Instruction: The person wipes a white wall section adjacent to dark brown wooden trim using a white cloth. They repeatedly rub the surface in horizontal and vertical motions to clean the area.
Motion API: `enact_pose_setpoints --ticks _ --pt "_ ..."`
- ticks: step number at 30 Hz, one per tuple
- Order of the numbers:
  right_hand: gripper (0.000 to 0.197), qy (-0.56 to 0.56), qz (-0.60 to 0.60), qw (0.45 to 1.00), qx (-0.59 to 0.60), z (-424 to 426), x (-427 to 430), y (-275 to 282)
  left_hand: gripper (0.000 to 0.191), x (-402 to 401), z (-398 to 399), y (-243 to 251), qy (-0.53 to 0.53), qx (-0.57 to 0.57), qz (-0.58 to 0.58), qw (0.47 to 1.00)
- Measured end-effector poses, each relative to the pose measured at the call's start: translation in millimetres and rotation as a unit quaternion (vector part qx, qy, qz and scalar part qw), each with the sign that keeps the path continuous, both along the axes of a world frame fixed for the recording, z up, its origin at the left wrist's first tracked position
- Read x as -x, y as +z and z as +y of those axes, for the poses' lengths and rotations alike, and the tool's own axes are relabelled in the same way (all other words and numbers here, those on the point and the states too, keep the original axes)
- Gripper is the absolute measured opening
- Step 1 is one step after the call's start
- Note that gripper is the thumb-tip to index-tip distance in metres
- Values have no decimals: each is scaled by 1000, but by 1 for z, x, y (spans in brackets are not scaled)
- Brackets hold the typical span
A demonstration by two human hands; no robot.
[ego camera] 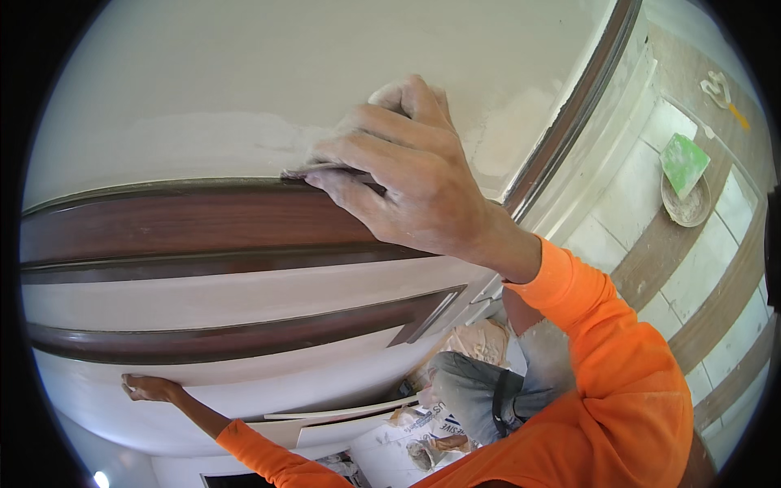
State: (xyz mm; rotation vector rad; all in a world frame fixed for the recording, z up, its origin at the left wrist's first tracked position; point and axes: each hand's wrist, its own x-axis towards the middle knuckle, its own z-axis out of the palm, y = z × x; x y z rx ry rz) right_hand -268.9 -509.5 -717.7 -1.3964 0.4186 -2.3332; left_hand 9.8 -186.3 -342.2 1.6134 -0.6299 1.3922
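Observation:
My right hand (403,165), dusted with white powder, pinches a thin, dark, folded sheet (323,168), possibly sandpaper, between thumb and fingers. The sheet lies at the seam where the pale, filler-smeared wall surface (244,73) meets a dark brown wooden trim (171,219). At the lower left, my left hand (146,388) is against the white surface below a second dark wooden moulding (183,344). Its fingers are bent, and whether they hold anything is not visible. Orange sleeves cover both arms.
On the tiled floor at right, a green flat plastic piece (684,161) rests on a round bowl (686,204) of pale material. A yellow-handled tool (737,116) lies beyond. A dark wooden edge (567,116) runs up at right. Below are bent knees in jeans (476,387) and crumpled bags (482,341).

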Motion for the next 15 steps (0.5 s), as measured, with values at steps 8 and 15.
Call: enact_pose_setpoints --ticks 8,15 --pt "18 52 88 991 -82 23 20 -83 80 4 6 1 -9 -6 -13 1000" --pt "19 -16 4 1000 -25 4 -2 13 83 -5 7 5 -7 -11 -17 1000"
